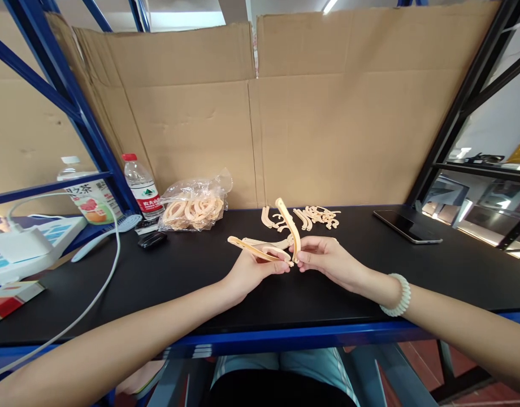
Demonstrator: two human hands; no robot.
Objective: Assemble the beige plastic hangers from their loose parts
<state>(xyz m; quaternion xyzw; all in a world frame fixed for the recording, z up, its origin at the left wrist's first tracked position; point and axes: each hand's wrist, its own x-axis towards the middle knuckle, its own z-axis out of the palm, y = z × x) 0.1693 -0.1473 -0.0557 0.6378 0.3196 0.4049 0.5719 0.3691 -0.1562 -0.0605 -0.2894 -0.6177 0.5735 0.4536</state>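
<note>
Near the front middle of the black table [167, 299], my two hands are close together. My left hand [254, 271] pinches a long beige strip-like piece [254, 249] that points out to the left. Between the fingers of my right hand [323, 257] is a curved beige piece [290, 223], held upright with its top leaning left. The lower ends of the two pieces are very close; I cannot tell whether they are joined. Another pale curved length [272, 244] shows behind my left fingers, partly hidden.
Behind my hands lie several small beige curved parts [319, 217]. A clear bag of similar parts [194, 209], a red-capped bottle [142, 186] and a black object [152, 239] stand left. A phone [406, 227] lies right. A white cable [103, 294] crosses the left side; cardboard [336, 135] walls the back.
</note>
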